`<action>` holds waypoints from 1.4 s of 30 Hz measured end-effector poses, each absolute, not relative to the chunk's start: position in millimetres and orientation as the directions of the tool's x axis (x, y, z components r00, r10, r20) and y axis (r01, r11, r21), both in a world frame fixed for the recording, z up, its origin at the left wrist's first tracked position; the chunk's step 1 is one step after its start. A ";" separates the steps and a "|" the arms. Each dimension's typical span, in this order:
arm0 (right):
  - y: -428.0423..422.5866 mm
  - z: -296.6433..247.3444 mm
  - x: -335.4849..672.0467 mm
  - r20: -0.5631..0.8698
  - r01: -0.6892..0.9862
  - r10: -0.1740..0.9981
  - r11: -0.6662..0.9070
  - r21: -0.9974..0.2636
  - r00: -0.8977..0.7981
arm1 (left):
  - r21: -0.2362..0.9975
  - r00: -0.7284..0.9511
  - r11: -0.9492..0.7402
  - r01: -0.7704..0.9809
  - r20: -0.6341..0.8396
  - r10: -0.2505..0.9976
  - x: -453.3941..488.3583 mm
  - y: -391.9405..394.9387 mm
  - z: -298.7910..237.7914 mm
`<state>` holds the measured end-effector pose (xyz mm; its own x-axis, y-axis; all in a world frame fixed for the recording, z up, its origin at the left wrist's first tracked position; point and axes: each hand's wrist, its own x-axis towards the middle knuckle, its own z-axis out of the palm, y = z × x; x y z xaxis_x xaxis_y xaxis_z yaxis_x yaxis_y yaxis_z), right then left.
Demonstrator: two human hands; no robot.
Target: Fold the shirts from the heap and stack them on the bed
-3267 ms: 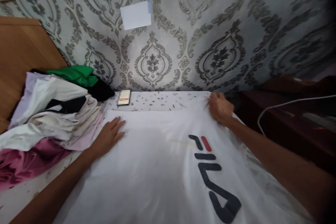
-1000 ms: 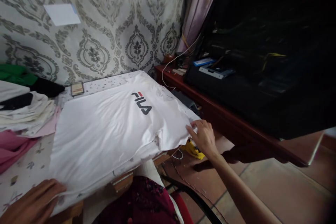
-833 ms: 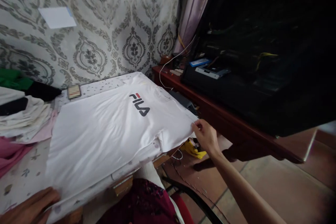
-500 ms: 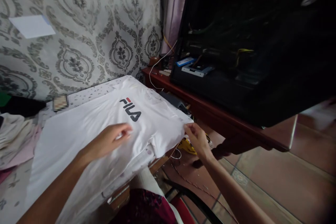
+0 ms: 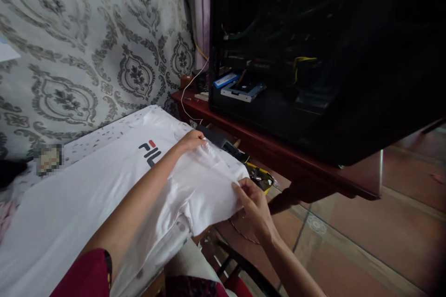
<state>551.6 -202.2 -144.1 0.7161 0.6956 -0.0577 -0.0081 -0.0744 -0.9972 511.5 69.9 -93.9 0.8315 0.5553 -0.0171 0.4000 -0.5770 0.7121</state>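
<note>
A white T-shirt [image 5: 80, 195] with a dark and red logo lies spread flat on a patterned table [image 5: 104, 132]. My left hand [image 5: 191, 140] reaches across it to the far right shoulder area, fingers curled onto the cloth near the collar. My right hand [image 5: 252, 204] pinches the edge of the shirt's sleeve where it hangs over the table's right corner.
A dark red wooden cabinet [image 5: 278, 153] stands right of the table with a large black unit [image 5: 313, 55] on it, a white cable [image 5: 190, 88] and small boxes. Patterned wallpaper [image 5: 87, 46] is behind. A tiled floor [image 5: 365, 232] lies at lower right.
My view has swung right. My left hand left the shirt's near hem and crossed to the far shoulder. My right hand stayed on the sleeve edge.
</note>
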 end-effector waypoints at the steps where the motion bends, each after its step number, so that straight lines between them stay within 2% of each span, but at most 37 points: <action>1: -202.2 -143.4 551.0 -0.063 -0.034 0.676 -0.057 -0.998 0.735 | 0.723 0.826 -0.569 0.392 -0.005 0.563 513.5 68.8 -95.4; 5: -201.1 -152.0 551.8 -0.076 -0.075 0.617 -0.027 -0.997 0.783 | 0.709 0.787 -0.590 0.386 0.081 0.612 517.1 57.6 -101.6; 8: -207.5 -163.6 558.5 -0.081 -0.009 0.628 -0.116 -0.993 0.774 | 0.656 0.757 -0.641 0.398 0.159 0.634 511.9 42.8 -103.8; 10: -212.6 -165.9 565.8 0.025 0.175 0.587 -0.200 -0.964 0.809 | 0.583 0.751 -0.703 0.408 0.223 0.621 501.6 32.3 -103.8; 12: -210.2 -160.5 573.0 0.228 0.426 0.560 -0.251 -0.869 0.796 | 0.475 0.767 -0.777 0.413 0.279 0.578 484.2 22.4 -103.5; 14: -194.6 -148.2 576.5 0.413 0.651 0.633 -0.195 -0.733 0.655 | 0.375 0.794 -0.826 0.420 0.288 0.535 460.2 12.3 -103.5; 16: -166.0 -133.8 574.1 0.505 0.794 0.760 -0.024 -0.607 0.409 | 0.332 0.806 -0.827 0.454 0.242 0.540 431.5 1.0 -104.6; 18: -132.0 -123.7 567.7 0.486 0.850 0.862 0.142 -0.508 0.146 | 0.312 0.804 -0.807 0.501 0.177 0.567 400.1 -11.5 -107.3; 20: -102.9 -122.8 563.0 0.399 0.886 0.917 0.203 -0.418 -0.022 | 0.294 0.802 -0.793 0.534 0.121 0.585 365.6 -24.0 -112.2; 23: -81.3 -138.0 568.9 0.312 0.952 0.949 0.138 -0.274 -0.048 | 0.234 0.782 -0.775 0.587 0.084 0.618 302.5 -37.6 -122.7; 25: -80.4 -152.2 580.7 0.331 0.977 0.943 0.087 -0.195 -0.018 | 0.175 0.722 -0.721 0.671 0.068 0.689 250.6 -40.8 -128.8; 27: -83.9 -162.8 592.9 0.366 0.988 0.931 0.062 -0.143 -0.005 | 0.123 0.598 -0.598 0.792 0.037 0.800 194.7 -39.3 -130.9; 30: -83.0 -165.0 599.5 0.396 0.993 0.918 0.060 -0.100 -0.016 | 0.069 0.321 -0.319 0.945 -0.018 0.947 124.4 -30.3 -124.0; 33: -61.7 -152.0 580.5 0.384 0.989 0.920 0.119 -0.090 -0.076 | 0.051 0.149 -0.148 0.988 -0.029 0.988 97.2 -12.5 -112.0; 38: 12.4 -126.6 512.0 0.253 0.912 0.907 0.381 -0.150 -0.337 | 0.120 0.271 -0.261 0.958 -0.066 0.960 118.9 37.4 -107.7; 42: 72.6 -129.2 503.1 0.168 0.926 0.928 0.356 -0.130 -0.333 | 0.101 0.208 -0.199 0.975 -0.092 0.974 97.3 86.9 -113.2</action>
<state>503.1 72.6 -129.2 -0.3331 0.9279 0.1676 0.9255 0.3557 -0.1299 97.3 86.9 -113.2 0.2081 0.9738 -0.0920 0.9748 -0.1988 0.1014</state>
